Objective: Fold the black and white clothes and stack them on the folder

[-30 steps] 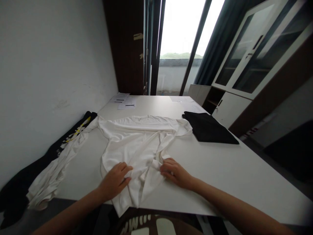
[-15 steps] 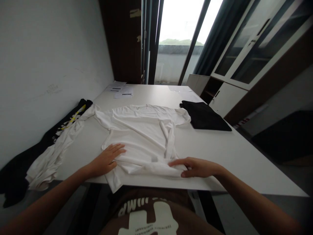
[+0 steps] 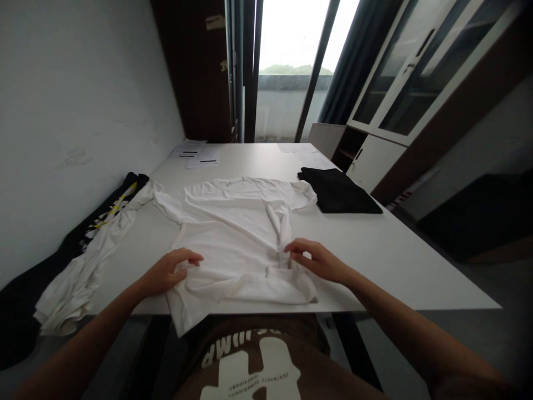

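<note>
A white T-shirt (image 3: pixel 237 239) lies spread and creased on the white table (image 3: pixel 350 239), its neckline away from me. Its near hem is bunched, and one corner hangs over the table's front edge. At the shirt's left side, my left hand (image 3: pixel 169 271) rests with fingers loosely bent and the thumb apart, seemingly gripping nothing. Over on the right side, my right hand (image 3: pixel 318 260) has its thumb and fingertips pinched on the cloth beside a raised fold.
Folded black cloth (image 3: pixel 341 190) lies right of the shirt. Along the left wall run a rumpled white garment (image 3: pixel 94 250) and a black garment (image 3: pixel 54 272) with yellow print. Papers (image 3: pixel 200 155) lie at the far left. A cabinet (image 3: pixel 383 161) stands at right.
My right hand has left the near hem and moved up to the shirt's right side. My left hand has gone from lying flat to bent fingers. The hanging corner has spread wider.
</note>
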Demonstrator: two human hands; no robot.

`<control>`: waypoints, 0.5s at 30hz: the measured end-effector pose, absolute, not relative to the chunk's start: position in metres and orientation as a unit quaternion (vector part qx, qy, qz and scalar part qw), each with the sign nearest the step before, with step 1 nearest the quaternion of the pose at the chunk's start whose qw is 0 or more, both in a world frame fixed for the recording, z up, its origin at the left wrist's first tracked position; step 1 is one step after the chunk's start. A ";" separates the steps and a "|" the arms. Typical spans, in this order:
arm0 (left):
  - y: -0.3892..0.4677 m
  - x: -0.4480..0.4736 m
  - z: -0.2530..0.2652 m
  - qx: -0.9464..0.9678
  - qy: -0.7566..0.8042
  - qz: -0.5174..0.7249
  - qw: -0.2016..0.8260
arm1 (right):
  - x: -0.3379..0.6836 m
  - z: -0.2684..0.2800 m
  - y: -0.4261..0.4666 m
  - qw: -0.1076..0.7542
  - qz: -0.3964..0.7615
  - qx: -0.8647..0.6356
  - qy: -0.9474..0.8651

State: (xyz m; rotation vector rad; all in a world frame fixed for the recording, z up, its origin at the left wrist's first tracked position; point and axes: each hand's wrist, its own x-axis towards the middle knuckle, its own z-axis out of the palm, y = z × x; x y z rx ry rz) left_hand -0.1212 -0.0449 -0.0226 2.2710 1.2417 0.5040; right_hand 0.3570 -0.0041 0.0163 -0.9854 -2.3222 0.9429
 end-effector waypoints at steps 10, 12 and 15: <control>0.050 -0.063 -0.034 0.862 0.483 0.073 0.134 | 0.356 -0.019 0.019 0.149 0.148 -0.258 -0.943; 0.072 -0.061 -0.048 0.828 0.547 0.054 0.111 | 0.382 -0.016 0.021 0.135 0.148 -0.298 -0.933; 0.096 -0.061 -0.054 0.813 0.574 0.069 0.073 | 0.423 -0.009 0.025 0.072 0.216 -0.366 -0.902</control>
